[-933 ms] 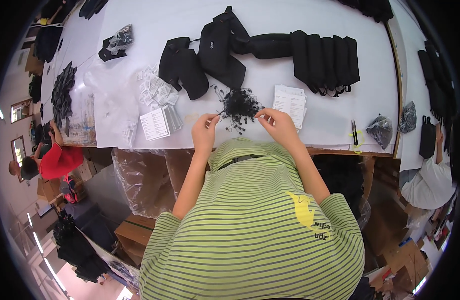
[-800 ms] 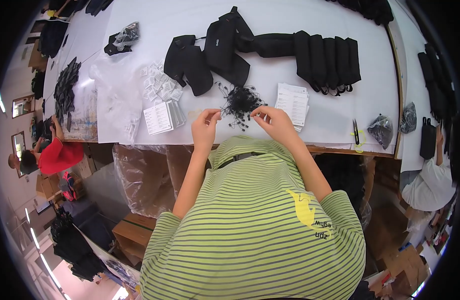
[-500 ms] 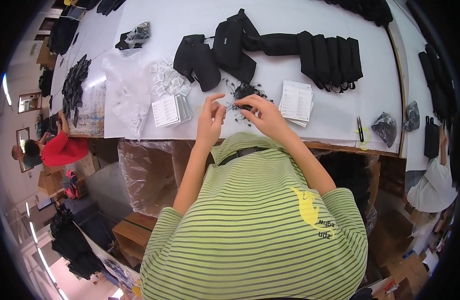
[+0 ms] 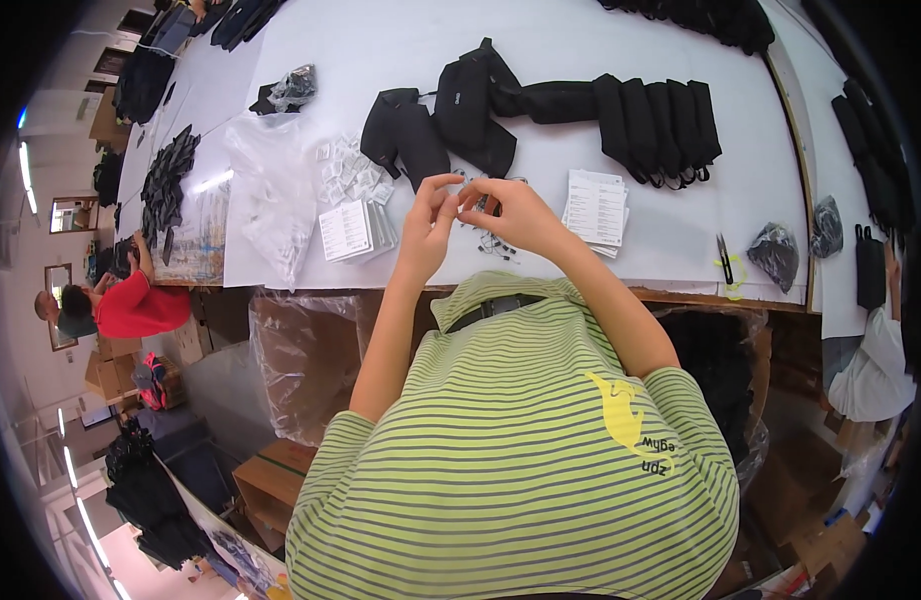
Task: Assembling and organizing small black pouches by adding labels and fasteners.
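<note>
Both hands are now raised off the desk (image 4: 681,230) and brought together: my left hand (image 4: 428,222) and right hand (image 4: 511,212) pinch a small dark fastener (image 4: 478,203) between their fingertips, held just above the white surface at about 12 o'clock from my chest. Less than a second ago the same hands were spread low over the loose heap of small black pieces, picking through it; the heap is now mostly hidden behind the right hand, with a few stray black pieces (image 4: 493,245) showing below it. I judge that one piece has been singled out and is being worked between the fingers. The view has also shifted, so the desk sits closer and larger.

Surroundings: black pouches (image 4: 431,125) lie at 12 o'clock beyond the hands, continuing as a row of black straps (image 4: 661,120) toward 1 o'clock. A stack of white cards (image 4: 597,207) lies just right of the right hand at 2 o'clock; a second card stack (image 4: 353,230) and clear plastic bags (image 4: 276,200) lie at 10 o'clock. Small snips (image 4: 726,262) rest at 3 o'clock near a dark wrapped bundle (image 4: 777,250). Nothing lies between the hands and these items.
</note>
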Demonstrator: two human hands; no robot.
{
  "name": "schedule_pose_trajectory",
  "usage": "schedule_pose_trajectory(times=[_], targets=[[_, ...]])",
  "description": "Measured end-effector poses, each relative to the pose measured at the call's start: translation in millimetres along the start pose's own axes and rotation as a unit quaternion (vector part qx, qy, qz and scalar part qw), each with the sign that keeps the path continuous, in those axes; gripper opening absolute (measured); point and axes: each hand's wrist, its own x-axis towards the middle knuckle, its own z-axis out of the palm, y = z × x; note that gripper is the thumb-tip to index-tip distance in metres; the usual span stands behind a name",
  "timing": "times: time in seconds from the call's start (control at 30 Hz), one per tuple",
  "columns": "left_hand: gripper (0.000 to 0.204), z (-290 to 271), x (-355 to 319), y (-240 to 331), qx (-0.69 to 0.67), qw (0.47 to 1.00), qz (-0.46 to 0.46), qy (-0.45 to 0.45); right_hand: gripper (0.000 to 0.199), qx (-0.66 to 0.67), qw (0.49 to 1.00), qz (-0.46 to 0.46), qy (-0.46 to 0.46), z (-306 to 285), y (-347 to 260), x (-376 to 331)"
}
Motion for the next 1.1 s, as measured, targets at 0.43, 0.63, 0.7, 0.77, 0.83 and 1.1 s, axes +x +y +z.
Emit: schedule_pose_trajectory(times=[0.43, 0.63, 0.7, 0.77, 0.83, 1.1], targets=[[0.044, -73.9, 10.3, -57.3, 0.199, 0.935, 0.035, 0.290, 0.009, 0.366, 0.924, 0.101, -0.039, -10.4, 5.8, -7.9], [0.067, -145.2, -31.3, -133.8, 0.446, 0.795, -0.292, 0.290, 0.009, 0.306, 0.943, 0.124, 0.031, -33.0, -10.5, -21.1], [0.068, -141.9, -41.0, -144.8, 0.510, 0.778, -0.144, 0.337, 0.009, 0.286, 0.949, 0.125, 0.048, -38.1, -18.9, -25.0], [0.064, -129.3, -38.6, -122.0, 0.532, 0.767, -0.115, 0.340, 0.009, 0.262, 0.953, 0.132, 0.072, -41.5, -16.7, -30.7], [0.043, -123.8, -34.9, -94.5, 0.603, 0.722, -0.072, 0.333, 0.010, 0.183, 0.967, 0.114, 0.139, -43.6, -14.5, -35.3], [0.040, -66.9, -21.7, -1.2, -0.037, 0.971, -0.147, 0.185, 0.011, 0.173, 0.974, 0.059, 0.132, -34.5, -28.3, -44.4]])
